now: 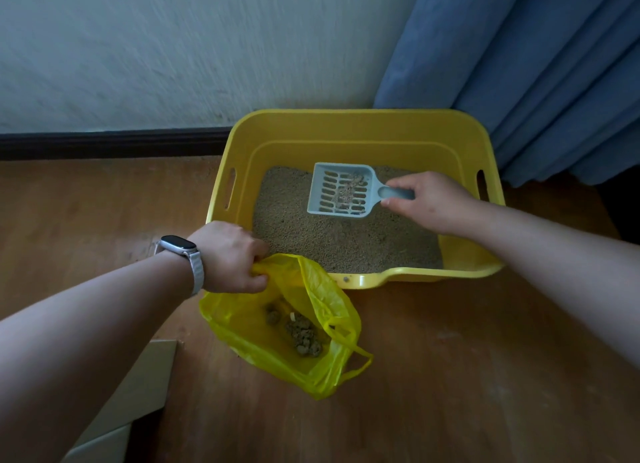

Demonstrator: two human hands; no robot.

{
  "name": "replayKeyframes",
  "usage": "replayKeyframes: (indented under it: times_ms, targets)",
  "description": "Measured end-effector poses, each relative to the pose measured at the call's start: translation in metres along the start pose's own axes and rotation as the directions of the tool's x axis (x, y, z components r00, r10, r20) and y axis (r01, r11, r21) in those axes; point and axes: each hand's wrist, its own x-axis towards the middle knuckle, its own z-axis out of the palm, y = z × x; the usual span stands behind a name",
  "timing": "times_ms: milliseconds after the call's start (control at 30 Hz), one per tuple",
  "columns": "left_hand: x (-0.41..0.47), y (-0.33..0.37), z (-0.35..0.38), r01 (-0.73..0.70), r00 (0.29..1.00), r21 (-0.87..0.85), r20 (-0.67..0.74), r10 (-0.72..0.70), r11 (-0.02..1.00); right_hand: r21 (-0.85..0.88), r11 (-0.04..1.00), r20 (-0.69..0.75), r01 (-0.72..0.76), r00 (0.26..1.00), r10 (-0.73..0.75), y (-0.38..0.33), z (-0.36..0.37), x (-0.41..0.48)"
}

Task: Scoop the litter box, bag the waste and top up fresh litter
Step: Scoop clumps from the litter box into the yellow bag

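Observation:
A yellow litter box (356, 130) sits on the wooden floor against the wall, holding tan litter (346, 241). My right hand (429, 203) grips the handle of a pale blue slotted scoop (341, 191), held level over the litter with a few crumbs in it. My left hand (230, 255), a watch on its wrist, pinches the rim of a yellow plastic bag (249, 324) in front of the box's near left corner. The bag's mouth is held open, and clumps of waste (303, 334) lie inside it.
A blue curtain (540, 64) hangs at the right behind the box. A white wall with a dark baseboard (104, 144) runs along the back. A pale flat board or carton (138, 400) lies at the lower left on the wooden floor (450, 376).

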Motion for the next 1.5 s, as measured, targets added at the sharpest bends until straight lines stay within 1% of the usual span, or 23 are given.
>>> replayKeyframes:
  times_ms: [333, 500, 800, 867, 933, 1000, 1067, 1167, 1267, 1333, 1433, 1500]
  targets:
    - [0.001, -0.004, 0.007, 0.012, 1.0, -0.007, 0.003, -0.012, 1.0, 0.099, 0.995, -0.039, 0.012, 0.999, -0.009, 0.007, 0.004, -0.005]
    - [0.002, -0.005, 0.01, 0.02, 1.0, -0.023, 0.001, -0.02, 1.0, 0.122, 0.992, -0.042, 0.021, 0.999, -0.015, 0.009, 0.009, -0.005]
    - [0.001, -0.003, 0.007, 0.017, 1.0, -0.008, -0.011, -0.017, 1.0, 0.103, 0.985, -0.04, 0.137, 0.99, -0.134, -0.01, 0.008, -0.041]
    - [0.001, -0.002, 0.005, 0.02, 1.0, -0.004, -0.004, -0.02, 1.0, 0.067, 0.978, -0.036, 0.197, 0.98, -0.195, -0.014, 0.009, -0.052]
    - [0.001, -0.002, 0.005, 0.034, 0.999, -0.013, 0.01, -0.034, 0.999, -0.021, 0.963, -0.034, 0.27, 0.962, -0.271, -0.017, 0.013, -0.063]
    - [0.0, -0.001, 0.004, 0.046, 0.999, -0.016, 0.008, -0.046, 0.999, -0.14, 0.929, -0.044, 0.342, 0.935, -0.351, -0.019, 0.02, -0.072]
    - [-0.001, 0.002, 0.002, 0.048, 0.999, -0.011, -0.009, -0.048, 0.999, -0.277, 0.865, -0.087, 0.418, 0.886, -0.455, -0.022, 0.029, -0.078]
    - [-0.004, 0.005, -0.007, 0.036, 0.999, -0.013, 0.031, -0.036, 0.999, -0.421, 0.738, -0.141, 0.528, 0.765, -0.628, -0.026, 0.045, -0.081]
    - [-0.004, 0.004, -0.009, -0.009, 0.999, -0.022, 0.033, 0.01, 1.0, -0.539, 0.588, -0.155, 0.603, 0.615, -0.773, -0.03, 0.058, -0.08]
    - [-0.003, 0.003, -0.007, 0.013, 0.999, -0.01, 0.034, -0.013, 1.0, -0.589, 0.528, -0.164, 0.612, 0.549, -0.819, -0.033, 0.064, -0.079]
    - [-0.002, 0.005, -0.007, 0.056, 0.998, -0.021, 0.041, -0.055, 0.998, -0.612, 0.49, -0.176, 0.621, 0.497, -0.85, -0.036, 0.072, -0.076]
    - [-0.002, 0.006, -0.006, 0.056, 0.998, -0.002, 0.02, -0.056, 0.998, -0.608, 0.471, -0.174, 0.639, 0.472, -0.864, -0.037, 0.075, -0.075]
